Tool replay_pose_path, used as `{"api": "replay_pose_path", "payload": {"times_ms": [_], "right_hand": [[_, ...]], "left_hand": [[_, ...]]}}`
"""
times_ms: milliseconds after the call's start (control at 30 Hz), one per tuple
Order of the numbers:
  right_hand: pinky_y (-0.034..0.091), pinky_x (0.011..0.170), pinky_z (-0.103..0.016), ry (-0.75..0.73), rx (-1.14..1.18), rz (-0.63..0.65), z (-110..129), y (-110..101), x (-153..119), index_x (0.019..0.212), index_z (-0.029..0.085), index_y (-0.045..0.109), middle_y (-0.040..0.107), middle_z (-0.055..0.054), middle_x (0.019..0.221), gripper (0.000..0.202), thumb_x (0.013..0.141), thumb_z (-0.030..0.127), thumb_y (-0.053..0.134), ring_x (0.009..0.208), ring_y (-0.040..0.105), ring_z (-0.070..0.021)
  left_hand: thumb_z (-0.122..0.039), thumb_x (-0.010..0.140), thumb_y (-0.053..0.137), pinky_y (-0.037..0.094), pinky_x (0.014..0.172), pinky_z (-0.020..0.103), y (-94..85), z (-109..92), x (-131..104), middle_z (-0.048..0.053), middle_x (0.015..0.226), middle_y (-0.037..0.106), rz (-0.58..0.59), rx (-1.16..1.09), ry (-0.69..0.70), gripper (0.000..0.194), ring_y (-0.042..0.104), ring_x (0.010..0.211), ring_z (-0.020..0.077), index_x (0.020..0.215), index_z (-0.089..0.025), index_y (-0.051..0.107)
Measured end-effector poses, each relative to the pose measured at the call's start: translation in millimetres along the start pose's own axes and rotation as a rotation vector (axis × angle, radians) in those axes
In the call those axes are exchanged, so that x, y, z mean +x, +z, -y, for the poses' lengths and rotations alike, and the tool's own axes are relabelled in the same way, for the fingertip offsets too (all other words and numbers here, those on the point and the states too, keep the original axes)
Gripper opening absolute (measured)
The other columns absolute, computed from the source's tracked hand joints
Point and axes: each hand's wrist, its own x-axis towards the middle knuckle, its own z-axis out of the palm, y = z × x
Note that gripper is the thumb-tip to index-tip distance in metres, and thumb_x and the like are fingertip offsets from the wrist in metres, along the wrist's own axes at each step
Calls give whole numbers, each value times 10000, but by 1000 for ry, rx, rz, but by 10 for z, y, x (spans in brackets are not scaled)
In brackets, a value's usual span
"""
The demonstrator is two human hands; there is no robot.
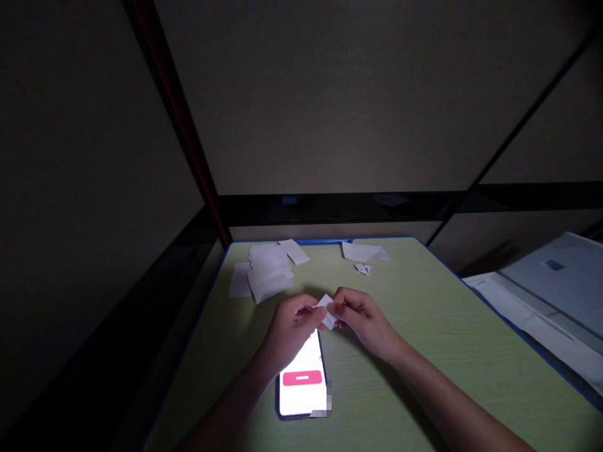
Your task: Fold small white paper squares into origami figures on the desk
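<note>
A small folded piece of white paper (pixel 328 306) is held between both hands over the middle of the table. My left hand (pixel 296 323) pinches its left side, fingers closed, above the top of a lit phone. My right hand (pixel 360 316) grips the right side of the same paper between thumb and fingers. The phone (pixel 303 395) lies below the hands, its screen bright white with a red button; my left hand covers part of it.
Several loose white sheets (pixel 268 282) lie at the table's back left. At the back right are another sheet (pixel 366 252) and a small folded paper (pixel 363 269). The green table (pixel 424 301) has a blue edge. Beyond its right side stands a pale panel-like object (pixel 556 276).
</note>
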Motion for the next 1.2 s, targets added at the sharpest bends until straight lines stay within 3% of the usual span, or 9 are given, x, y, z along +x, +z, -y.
{"api": "replay_pose_path", "payload": {"times_ms": [367, 600, 933, 1067, 1133, 1200], "right_hand": [[284, 490, -230, -6, 32, 42, -52, -13, 12, 592, 168, 487, 442, 40, 529, 306, 815, 376, 491, 497, 382, -96], [300, 514, -227, 21, -4, 87, 29, 36, 21, 636, 155, 501, 480, 26, 583, 305, 788, 414, 556, 536, 400, -94], [316, 537, -230, -6, 8, 88, 14, -1, 30, 636, 161, 485, 461, 26, 605, 294, 798, 399, 546, 567, 405, -100], [340, 562, -226, -29, 47, 4, 30, -37, 43, 780, 160, 520, 482, 22, 679, 224, 771, 371, 594, 620, 435, -107], [338, 547, -227, -30, 55, -28, 31, -40, 49, 761, 157, 526, 480, 25, 660, 227, 759, 368, 609, 599, 430, -104], [326, 523, -229, -17, 50, -54, 28, -33, 56, 703, 157, 527, 474, 33, 620, 241, 741, 374, 626, 563, 417, -98]], "left_hand": [[-252, 705, 588, 407, 511, 214, 15, 18, -8, -12, 557, 594, 22, -56, -8, 137, 555, 534, 111, 627, -143, 564], [-256, 703, 583, 384, 482, 205, -17, 3, 35, -30, 492, 548, -166, -39, 21, 142, 527, 491, 105, 623, -142, 550], [-269, 719, 564, 394, 481, 212, -12, -1, 36, -21, 507, 566, -175, -23, 14, 136, 537, 491, 115, 719, -134, 582], [-256, 730, 554, 401, 500, 217, -3, 28, 29, -9, 537, 569, -152, 77, 40, 126, 543, 524, 123, 700, -137, 583], [-252, 738, 552, 410, 526, 221, 6, 58, 24, 6, 593, 588, -140, 144, 90, 120, 548, 564, 126, 713, -140, 587], [-247, 738, 561, 414, 556, 221, 1, 87, 20, 15, 675, 603, -205, 192, 164, 103, 547, 607, 126, 774, -152, 580]]}}
